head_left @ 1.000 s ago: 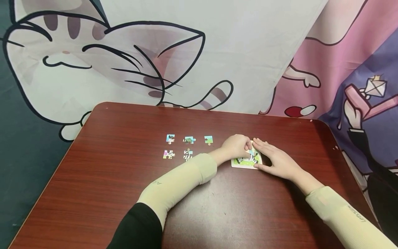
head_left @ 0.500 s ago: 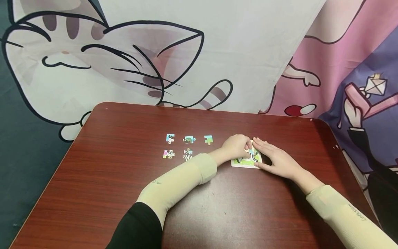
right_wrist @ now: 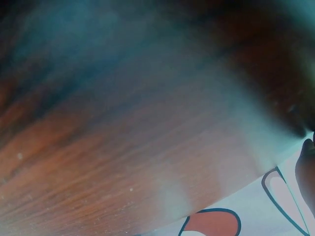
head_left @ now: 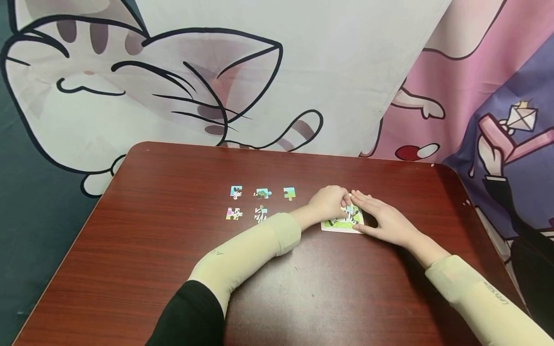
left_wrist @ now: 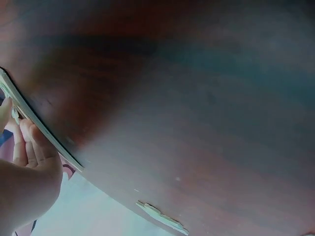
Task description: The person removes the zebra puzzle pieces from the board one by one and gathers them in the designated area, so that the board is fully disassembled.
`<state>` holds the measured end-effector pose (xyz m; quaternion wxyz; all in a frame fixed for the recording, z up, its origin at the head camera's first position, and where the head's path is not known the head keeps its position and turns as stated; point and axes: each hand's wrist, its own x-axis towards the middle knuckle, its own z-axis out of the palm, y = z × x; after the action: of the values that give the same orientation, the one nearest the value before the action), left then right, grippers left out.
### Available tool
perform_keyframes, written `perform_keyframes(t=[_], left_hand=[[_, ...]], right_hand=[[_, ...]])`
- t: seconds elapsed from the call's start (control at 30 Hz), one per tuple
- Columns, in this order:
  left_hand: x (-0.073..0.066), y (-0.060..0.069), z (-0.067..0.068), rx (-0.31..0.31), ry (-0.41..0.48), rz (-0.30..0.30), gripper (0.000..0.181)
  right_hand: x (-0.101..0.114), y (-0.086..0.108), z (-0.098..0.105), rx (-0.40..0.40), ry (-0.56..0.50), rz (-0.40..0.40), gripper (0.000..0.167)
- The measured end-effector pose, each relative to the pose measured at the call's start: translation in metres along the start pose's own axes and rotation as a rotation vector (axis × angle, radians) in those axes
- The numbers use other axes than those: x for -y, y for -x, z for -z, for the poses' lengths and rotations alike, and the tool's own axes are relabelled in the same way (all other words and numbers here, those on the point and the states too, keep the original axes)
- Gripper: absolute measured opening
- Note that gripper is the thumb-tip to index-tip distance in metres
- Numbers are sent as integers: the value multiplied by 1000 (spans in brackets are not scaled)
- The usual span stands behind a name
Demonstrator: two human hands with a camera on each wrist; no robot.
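Note:
A small white-bordered puzzle board with green ground and a zebra picture lies on the table. My left hand reaches over it with curled fingers, and its thumb and fingertips pinch a small blue-and-white puzzle piece at the board's surface. In the left wrist view the fingers bend over the board's edge; the hand covers much of the board. Along the board's right side my right hand rests with fingers straight and thumb spread, touching it. Only a dark bit of that hand shows in the right wrist view.
Left of the board lie several loose puzzle pieces in two rows, three in the far row and two in the near one. The left forearm passes close to the near row. A brown wooden table meets a cartoon cloth behind.
Both hands stay almost still at the board, the left keeping its pinch and the right its place at the edge. The head view shifts very slightly.

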<state>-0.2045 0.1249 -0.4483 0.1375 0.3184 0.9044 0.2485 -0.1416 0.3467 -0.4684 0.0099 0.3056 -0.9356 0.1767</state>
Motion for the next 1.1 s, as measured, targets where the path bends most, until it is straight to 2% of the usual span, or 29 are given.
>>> perform_keyframes(t=[0.2,0.47,0.6,0.87,1.1], left_hand=[[0,0,-2,-32,98,6,12],[-6,4,-3,-109,178,32,3],[-10,6,-2,-120,200,33,3],[-14,16,10,-133,277,-7,4],[-5,34,28,-120,333,-43,6]], right_hand=[[0,1,-1,0,-8,-11,81],[-1,4,-2,2,-24,-26,81],[-1,4,-2,5,-22,-31,80],[-1,3,-2,12,-14,-46,73],[-1,0,-2,3,-7,-26,79]])
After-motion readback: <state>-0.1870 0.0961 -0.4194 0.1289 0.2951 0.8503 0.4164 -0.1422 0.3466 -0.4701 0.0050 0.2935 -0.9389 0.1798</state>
